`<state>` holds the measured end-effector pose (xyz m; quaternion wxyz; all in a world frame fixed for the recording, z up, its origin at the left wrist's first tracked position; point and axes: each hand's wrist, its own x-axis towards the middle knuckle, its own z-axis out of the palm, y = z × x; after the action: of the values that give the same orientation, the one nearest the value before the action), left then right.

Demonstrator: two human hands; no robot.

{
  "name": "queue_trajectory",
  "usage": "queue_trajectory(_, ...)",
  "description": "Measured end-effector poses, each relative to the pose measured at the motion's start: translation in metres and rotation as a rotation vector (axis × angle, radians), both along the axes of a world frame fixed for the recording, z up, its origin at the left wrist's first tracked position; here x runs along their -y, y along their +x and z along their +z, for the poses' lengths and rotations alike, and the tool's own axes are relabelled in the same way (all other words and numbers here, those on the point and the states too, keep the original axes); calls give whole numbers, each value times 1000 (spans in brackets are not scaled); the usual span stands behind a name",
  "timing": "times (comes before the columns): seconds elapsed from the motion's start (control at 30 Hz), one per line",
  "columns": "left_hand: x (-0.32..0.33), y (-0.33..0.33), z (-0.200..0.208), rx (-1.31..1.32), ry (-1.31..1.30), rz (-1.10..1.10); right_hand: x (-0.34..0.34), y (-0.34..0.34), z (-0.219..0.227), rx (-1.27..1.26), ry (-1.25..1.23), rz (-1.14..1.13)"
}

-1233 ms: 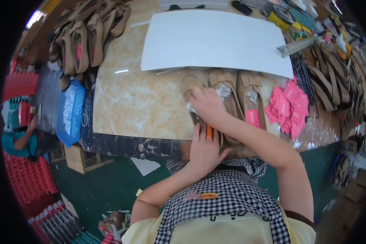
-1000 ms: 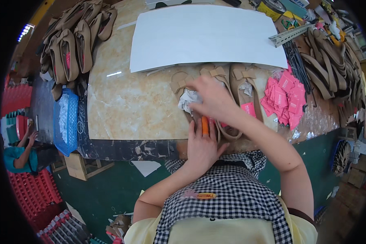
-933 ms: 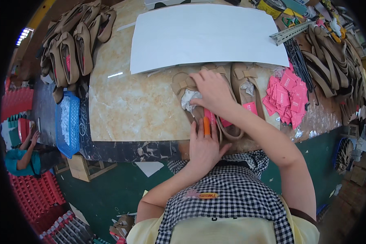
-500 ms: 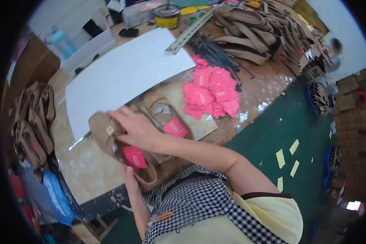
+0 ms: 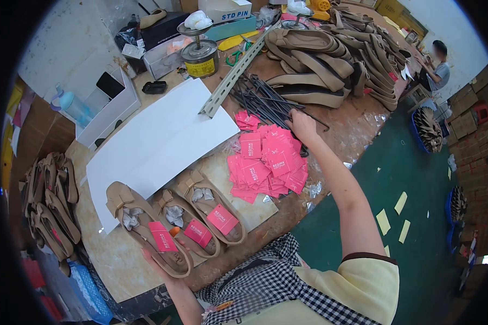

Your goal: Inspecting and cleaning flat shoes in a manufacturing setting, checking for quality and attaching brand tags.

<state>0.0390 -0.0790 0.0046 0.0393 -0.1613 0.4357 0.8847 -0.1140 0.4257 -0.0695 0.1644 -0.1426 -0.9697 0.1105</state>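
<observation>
Left hand (image 5: 165, 260) grips the near shoe (image 5: 146, 227), right hand (image 5: 302, 125) fingers down on the pink tags (image 5: 268, 162) mid-table; risk: several tags lifting together, being loosely heaped.

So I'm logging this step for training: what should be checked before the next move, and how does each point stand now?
1. Right hand reaches the pile of pink tags: ok, at its far edge.
2. Tag gripped: cannot tell.
3. Left hand steadies the nearest beige shoe: ok.
4. All three shoes in the row carry a pink tag: ok.
5. Black pins within reach: ok, just beyond the right hand.
</observation>
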Motion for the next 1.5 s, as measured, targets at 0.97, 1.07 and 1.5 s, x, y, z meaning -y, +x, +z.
queue_trajectory(0.97, -7, 1, 0, -184, 184, -284, -50, 96, 47, -142, -829, -97)
queue_trajectory(1.07, -1, 1, -3, -79, 144, -216, -42, 62, 68, -479, -946, -57)
queue_trajectory(1.5, -10, 5, -2, 69, -45, 9, 279, 153, 170, 397, -999, 571)
